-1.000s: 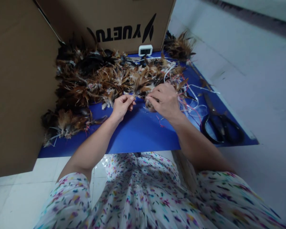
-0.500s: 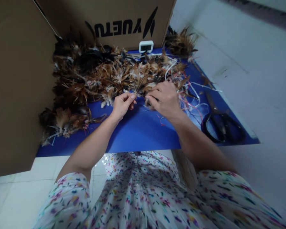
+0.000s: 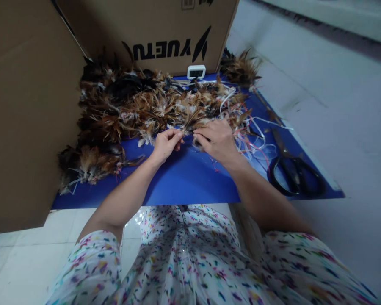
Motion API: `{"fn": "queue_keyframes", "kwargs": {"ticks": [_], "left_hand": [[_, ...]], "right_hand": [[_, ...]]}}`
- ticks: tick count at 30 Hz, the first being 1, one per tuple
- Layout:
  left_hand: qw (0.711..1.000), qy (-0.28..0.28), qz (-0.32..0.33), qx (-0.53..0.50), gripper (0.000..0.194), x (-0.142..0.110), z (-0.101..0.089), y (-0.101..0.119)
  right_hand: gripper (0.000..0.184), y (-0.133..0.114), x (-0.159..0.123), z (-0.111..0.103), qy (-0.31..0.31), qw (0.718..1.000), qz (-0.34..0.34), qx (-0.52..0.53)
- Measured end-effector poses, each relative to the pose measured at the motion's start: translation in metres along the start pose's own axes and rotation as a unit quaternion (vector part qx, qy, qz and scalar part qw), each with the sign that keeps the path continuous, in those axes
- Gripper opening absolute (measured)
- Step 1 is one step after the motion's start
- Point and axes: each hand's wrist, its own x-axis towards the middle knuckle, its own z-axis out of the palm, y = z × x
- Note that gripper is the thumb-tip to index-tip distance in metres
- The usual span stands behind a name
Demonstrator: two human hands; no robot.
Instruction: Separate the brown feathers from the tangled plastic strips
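Slim brown feather tuft (image 3: 189,122) is held at the front edge of a long, messy pile of brown, black & whitish feathers (image 3: 158,103), approx. mid-way across a flat blue tabletop (image 3: 190,184). Its lower end is pinched btwn thumb & forefinger of the bare L hand (image 3: 165,147), w/ the other L fingers curled under; its upper part is pointed twd the pile. Bare R hand (image 3: 218,140) is placed just beside, a narrow gap being left btwn the two sets of fingertips. R fingers are bent & bunched nr the thumb, by a small greyish fluffy clump (image 3: 197,145); whether it's gripped or only partly covered can't be told.

To the R of this hand, thin white & pink strings (image 3: 248,142) are tangled. Farther R, large black-handled metal scissors (image 3: 297,171) are laid flat, blades pointed away. At front L, a separate brown-and-black feather bunch (image 3: 90,163) is set nr the table edge; another dark-brown feather bunch (image 3: 241,67) is seen at the far R corner. Behind the pile, a small white rounded-corner device w/ dark screen (image 3: 196,72) is stood agst a brown cardboard box (image 3: 152,25), printed w/ upside-down black lettering.
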Motion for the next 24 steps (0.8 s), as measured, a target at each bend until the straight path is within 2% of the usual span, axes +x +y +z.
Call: {"fn": "queue_keyframes", "kwargs": {"ticks": [7,15,24], "left_hand": [[1.0,-0.009,0.01,0.006,0.033,0.0,-0.001,-0.004],[1.0,-0.015,0.025,0.0,0.05,0.002,0.0,-0.006],[0.999,-0.021,0.03,0.024,0.049,0.001,0.001,-0.004]], "right_hand": [[0.023,-0.003,0.0,0.005,-0.013,1.0,0.019,0.021],[0.025,-0.008,0.002,0.006,-0.023,0.999,0.03,0.033],[0.028,-0.01,0.003,0.004,-0.03,0.999,0.02,0.028]]}}
